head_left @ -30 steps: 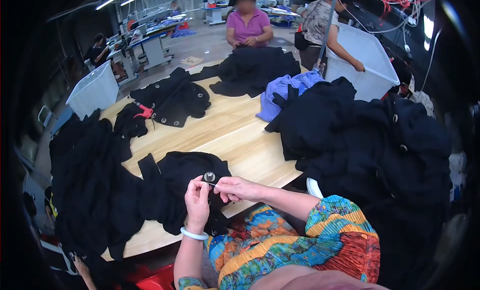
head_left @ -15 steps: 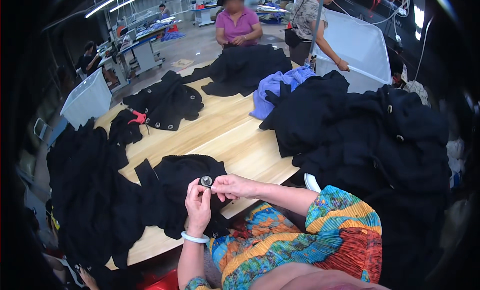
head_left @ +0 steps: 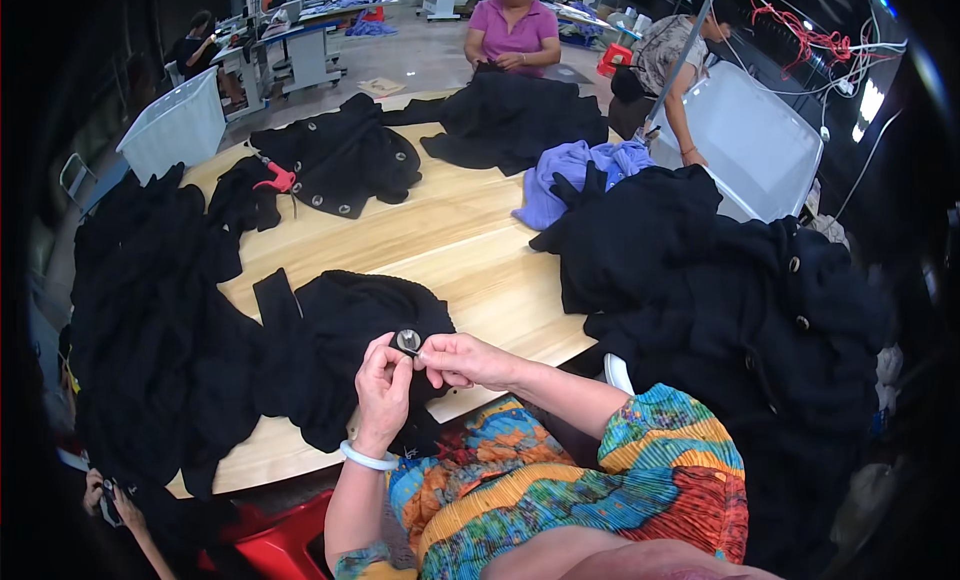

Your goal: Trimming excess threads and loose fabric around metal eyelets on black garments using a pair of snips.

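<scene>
A black knit garment lies bunched on the near part of the wooden table. One edge of it is raised, with a round shiny button facing up. My left hand, with a pale bangle at the wrist, pinches that fabric just below the button. From the right, my right hand comes in with thumb and forefinger pressed together at the fabric's edge beside the button. Whatever lies between those right fingertips is too small to make out.
Black garments heap at left, with another large pile at right beside a purple garment. A red-handled tool rests on a buttoned black piece. Two people stand beyond the table; a white bin is at right.
The whole view has shifted slightly. Both my hands stay pinched by the button, which is tilted a little differently. The person at right bends lower over the bin.
</scene>
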`<action>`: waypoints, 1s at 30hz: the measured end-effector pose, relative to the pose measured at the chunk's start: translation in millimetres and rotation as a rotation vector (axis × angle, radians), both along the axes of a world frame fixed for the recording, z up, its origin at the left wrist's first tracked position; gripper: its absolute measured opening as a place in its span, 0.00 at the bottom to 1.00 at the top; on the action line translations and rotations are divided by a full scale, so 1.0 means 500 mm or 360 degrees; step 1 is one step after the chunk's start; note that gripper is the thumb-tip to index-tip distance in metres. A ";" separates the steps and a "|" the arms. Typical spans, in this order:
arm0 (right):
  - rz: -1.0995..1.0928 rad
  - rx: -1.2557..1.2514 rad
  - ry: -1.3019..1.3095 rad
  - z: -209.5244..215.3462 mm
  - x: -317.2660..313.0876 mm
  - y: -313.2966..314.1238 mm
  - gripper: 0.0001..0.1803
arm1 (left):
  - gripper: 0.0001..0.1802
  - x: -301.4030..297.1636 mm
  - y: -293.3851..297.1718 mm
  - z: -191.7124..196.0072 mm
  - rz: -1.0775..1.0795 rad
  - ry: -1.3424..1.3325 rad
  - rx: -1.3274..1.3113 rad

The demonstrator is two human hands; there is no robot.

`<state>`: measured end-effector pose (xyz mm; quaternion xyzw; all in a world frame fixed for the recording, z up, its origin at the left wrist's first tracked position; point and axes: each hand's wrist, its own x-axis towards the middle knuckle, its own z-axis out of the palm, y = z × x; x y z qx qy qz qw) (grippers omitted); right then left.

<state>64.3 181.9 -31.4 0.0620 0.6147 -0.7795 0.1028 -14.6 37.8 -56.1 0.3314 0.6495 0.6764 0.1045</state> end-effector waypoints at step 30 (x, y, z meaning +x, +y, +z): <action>-0.0155 0.0270 0.0514 0.026 0.005 0.043 0.23 | 0.06 -0.045 -0.022 0.070 -0.0050 -0.0517 0.0213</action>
